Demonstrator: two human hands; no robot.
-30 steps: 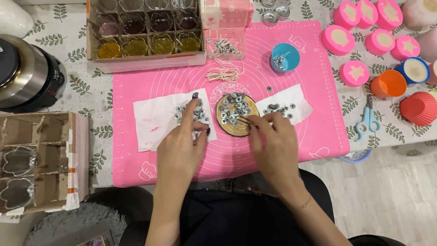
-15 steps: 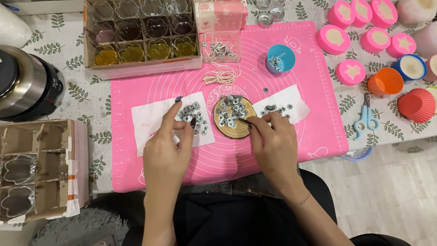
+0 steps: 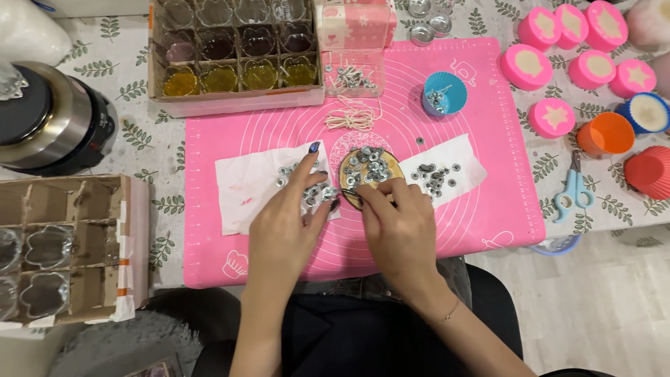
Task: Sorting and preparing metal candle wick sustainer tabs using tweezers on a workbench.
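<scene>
A round wooden disc (image 3: 382,162) lies mid-mat on a pink silicone mat (image 3: 488,209) and carries several small metal wick tabs (image 3: 368,165). My right hand (image 3: 399,230) rests at the disc's near edge, its fingers pinched on a thin dark tool that I take for tweezers (image 3: 349,197). My left hand (image 3: 287,223) lies on a white paper towel (image 3: 241,185) left of the disc, fingers spread over more metal tabs (image 3: 312,191). A second paper towel (image 3: 460,167) with tabs (image 3: 434,176) sits right of the disc.
A cardboard tray of glass cups (image 3: 237,59) stands at the back, a blue cup with tabs (image 3: 443,94) and coiled wicks (image 3: 352,115) nearby. Pink, orange and red moulds (image 3: 593,70), scissors (image 3: 574,192), a metal pot (image 3: 52,119) and a second tray of glass cups (image 3: 63,244) surround the mat.
Both hands stay at the disc and the left towel with only small finger movements among the tabs; the view has shifted slightly.
</scene>
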